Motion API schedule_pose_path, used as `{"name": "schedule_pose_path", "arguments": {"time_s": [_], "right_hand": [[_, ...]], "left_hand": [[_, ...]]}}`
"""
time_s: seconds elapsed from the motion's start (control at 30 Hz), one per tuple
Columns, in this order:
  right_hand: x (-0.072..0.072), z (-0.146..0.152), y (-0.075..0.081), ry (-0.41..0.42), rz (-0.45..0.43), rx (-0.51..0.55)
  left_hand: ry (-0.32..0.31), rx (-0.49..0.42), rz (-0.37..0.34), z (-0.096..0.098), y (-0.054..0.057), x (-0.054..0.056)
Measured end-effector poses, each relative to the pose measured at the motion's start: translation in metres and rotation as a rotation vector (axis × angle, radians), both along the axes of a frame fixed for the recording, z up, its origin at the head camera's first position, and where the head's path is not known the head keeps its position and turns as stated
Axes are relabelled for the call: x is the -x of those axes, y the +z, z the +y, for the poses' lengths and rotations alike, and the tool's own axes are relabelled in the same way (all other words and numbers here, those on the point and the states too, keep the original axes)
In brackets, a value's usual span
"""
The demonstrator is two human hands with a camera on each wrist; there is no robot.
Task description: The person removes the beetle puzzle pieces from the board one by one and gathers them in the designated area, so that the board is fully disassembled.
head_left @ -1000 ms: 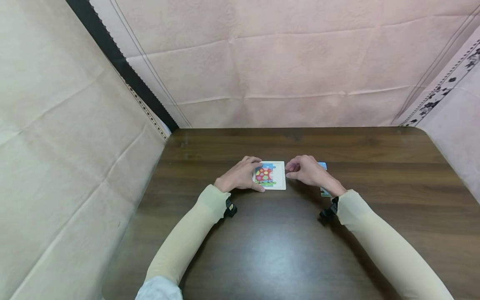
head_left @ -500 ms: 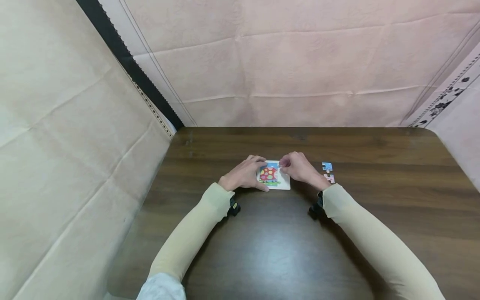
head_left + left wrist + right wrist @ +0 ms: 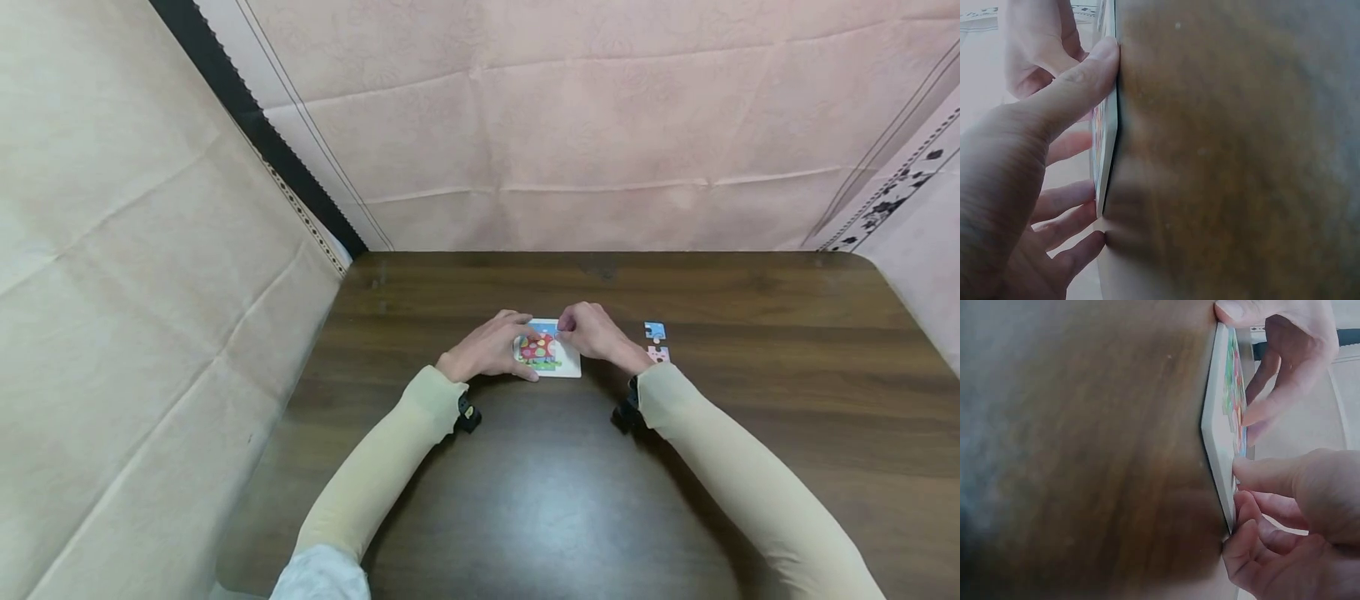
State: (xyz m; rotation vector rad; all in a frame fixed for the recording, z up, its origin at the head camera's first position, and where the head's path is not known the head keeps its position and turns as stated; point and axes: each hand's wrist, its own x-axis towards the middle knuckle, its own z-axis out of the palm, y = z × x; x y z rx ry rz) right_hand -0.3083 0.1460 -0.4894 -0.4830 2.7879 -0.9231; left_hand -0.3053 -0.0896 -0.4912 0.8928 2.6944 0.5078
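A white-framed jigsaw puzzle board (image 3: 570, 367) lies flat on the table, its left part filled with a red spotted mushroom picture (image 3: 537, 348). My left hand (image 3: 487, 346) grips the board from the left, thumb at the near edge, fingers reaching over its far left part. In the left wrist view the thumb (image 3: 1094, 69) presses the board's edge. My right hand (image 3: 596, 333) is over the board's far right corner. Its thumb (image 3: 1266, 475) and forefinger come together at the board's surface, pinching a small puzzle piece mostly hidden by them.
To the right of my right hand lie a blue puzzle piece (image 3: 655, 330) and a pink one (image 3: 658, 354), near the forearm. The brown wooden table (image 3: 525, 500) ends at a pale cloth (image 3: 585, 150) hanging behind it.
My right hand has moved from beside the board's right edge onto its far right corner, uncovering the loose pieces to the right. The left hand has kept its grip on the board.
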Motion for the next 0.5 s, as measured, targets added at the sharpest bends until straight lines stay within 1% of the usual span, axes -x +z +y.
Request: {"name": "schedule_pose_path", "arguments": {"time_s": [0.17, 0.27, 0.5], "right_hand": [[0.0002, -0.0020, 0.0020, -0.017, -0.038, -0.020], [-0.0012, -0.0030, 0.0023, -0.022, -0.038, -0.025], [-0.0045, -0.0049, 0.0035, -0.021, -0.015, 0.002]], "left_hand": [[-0.006, 0.001, 0.001, 0.0011, 0.0017, -0.0011], [-0.010, 0.009, 0.005, 0.0013, 0.0022, -0.0018], [-0.012, 0.019, -0.014, 0.0026, 0.0043, -0.0022]]}}
